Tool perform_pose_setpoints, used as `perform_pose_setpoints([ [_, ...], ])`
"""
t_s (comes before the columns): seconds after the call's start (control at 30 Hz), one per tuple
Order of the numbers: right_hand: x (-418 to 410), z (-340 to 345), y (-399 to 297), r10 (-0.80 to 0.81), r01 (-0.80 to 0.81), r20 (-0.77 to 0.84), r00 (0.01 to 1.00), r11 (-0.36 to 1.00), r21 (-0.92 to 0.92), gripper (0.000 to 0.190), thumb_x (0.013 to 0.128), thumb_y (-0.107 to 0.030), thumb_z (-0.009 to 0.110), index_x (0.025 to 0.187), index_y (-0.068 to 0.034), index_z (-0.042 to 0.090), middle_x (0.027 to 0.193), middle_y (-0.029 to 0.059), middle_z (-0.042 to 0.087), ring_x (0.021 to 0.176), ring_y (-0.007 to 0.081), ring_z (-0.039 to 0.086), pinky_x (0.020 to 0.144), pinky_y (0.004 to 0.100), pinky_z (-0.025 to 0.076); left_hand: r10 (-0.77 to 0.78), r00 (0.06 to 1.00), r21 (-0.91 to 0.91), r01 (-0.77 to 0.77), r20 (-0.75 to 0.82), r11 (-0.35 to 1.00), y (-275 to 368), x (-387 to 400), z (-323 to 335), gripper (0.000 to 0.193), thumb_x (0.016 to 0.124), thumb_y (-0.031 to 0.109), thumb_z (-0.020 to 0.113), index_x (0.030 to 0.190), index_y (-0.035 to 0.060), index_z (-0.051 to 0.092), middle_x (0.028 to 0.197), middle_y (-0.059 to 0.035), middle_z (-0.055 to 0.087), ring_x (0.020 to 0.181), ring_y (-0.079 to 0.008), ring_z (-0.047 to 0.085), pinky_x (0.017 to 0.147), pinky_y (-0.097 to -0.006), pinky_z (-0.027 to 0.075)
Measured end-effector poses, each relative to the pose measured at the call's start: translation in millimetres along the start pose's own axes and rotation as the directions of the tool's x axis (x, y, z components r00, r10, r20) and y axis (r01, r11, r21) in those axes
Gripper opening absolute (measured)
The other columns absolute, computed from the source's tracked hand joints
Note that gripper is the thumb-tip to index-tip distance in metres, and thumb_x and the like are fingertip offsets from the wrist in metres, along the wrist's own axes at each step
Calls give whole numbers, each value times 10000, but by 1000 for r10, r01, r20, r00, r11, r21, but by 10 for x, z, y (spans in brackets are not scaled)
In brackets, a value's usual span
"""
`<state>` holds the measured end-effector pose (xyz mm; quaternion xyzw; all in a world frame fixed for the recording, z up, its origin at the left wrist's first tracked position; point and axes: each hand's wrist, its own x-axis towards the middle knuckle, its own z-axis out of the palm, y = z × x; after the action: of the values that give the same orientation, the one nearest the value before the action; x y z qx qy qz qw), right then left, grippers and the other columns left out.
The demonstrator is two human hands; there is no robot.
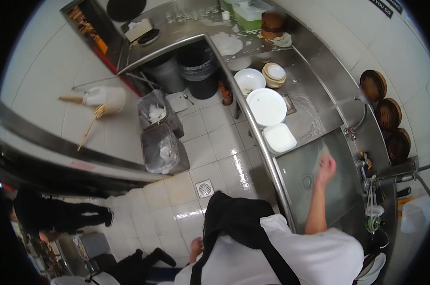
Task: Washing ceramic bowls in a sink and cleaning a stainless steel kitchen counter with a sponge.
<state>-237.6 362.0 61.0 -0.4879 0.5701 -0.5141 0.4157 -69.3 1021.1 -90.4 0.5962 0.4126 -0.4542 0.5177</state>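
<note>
My right hand (327, 168) reaches over the water-filled steel sink basin (338, 192), fingers bent; a pale, translucent blur lies at its fingertips, and whether it grips anything is unclear. My left hand (197, 245) hangs low beside my black apron, partly hidden, its fingers hard to make out. Beyond the basin, on the steel counter, stand square white dishes (279, 138), a stack of round white plates (266, 107), a white bowl (250, 81) and smaller stacked dishes (274, 75). Water runs from the curved faucet (361, 110) side of the counter.
A steel rail (252, 123) edges the counter. Two lined bins (161, 148) and a black bin (200, 71) stand on the tiled floor. Round brown baskets (389, 113) lean on the right wall. Green-tinted tubs (248, 19) stand at the back. Other people in black (61, 213) are at lower left.
</note>
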Motion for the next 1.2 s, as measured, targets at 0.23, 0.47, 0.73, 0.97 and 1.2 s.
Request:
perform_pose_setpoints([
  [0.23, 110, -1339, 1743, 427, -303, -677, 599, 904, 302, 247, 924, -212, 466, 919, -35, 638, 898, 85, 633, 812, 216, 601, 777, 349, 512, 407, 905, 104, -396, -126, 912, 3042, 577, 253, 215, 904, 188, 447, 1011, 80, 599, 682, -74, 572, 531, -180, 576, 418, -301, 451],
  [0.47, 1669, 420, -289, 414, -430, 157, 896, 727, 535, 122, 936, -160, 553, 926, -61, 624, 872, 48, 660, 773, 150, 646, 675, 256, 560, 640, 385, 260, -922, 664, 286, 7088, -179, 3351, 260, 921, 206, 575, 1141, 72, 549, 737, 4, 557, 601, -105, 544, 525, -249, 455],
  [0.73, 2910, 461, -317, 448, -474, 201, 871, 660, 583, 145, 950, -98, 507, 902, 1, 601, 837, 92, 654, 725, 166, 655, 653, 249, 581, 365, -45, 6, -990, 930, -139, 7147, -1465, 7252, 403, 856, 180, 656, 1227, 55, 561, 997, -51, 661, 799, -134, 613, 736, -290, 515],
  [0.97, 3214, 1097, -39, 202, -151, -116, 973, 925, 348, 133, 945, -99, 530, 945, -13, 631, 841, 102, 662, 753, 183, 658, 704, 270, 577, 184, 141, 102, -973, 973, 207, 6913, -541, 6854, 271, 928, 166, 612, 1147, 7, 600, 980, -58, 663, 917, -136, 617, 842, -293, 503],
  [1.2, 3825, 3709, 764, -322, 69, -531, 784, 895, -440, 272, 922, -181, 501, 1112, -11, 596, 1113, 94, 634, 910, 200, 608, 781, 342, 507, 632, 583, 209, -797, 511, 567, 8165, 84, 6329, 170, 877, -23, 503, 1013, -18, 605, 921, -112, 683, 766, -153, 654, 686, -253, 518],
])
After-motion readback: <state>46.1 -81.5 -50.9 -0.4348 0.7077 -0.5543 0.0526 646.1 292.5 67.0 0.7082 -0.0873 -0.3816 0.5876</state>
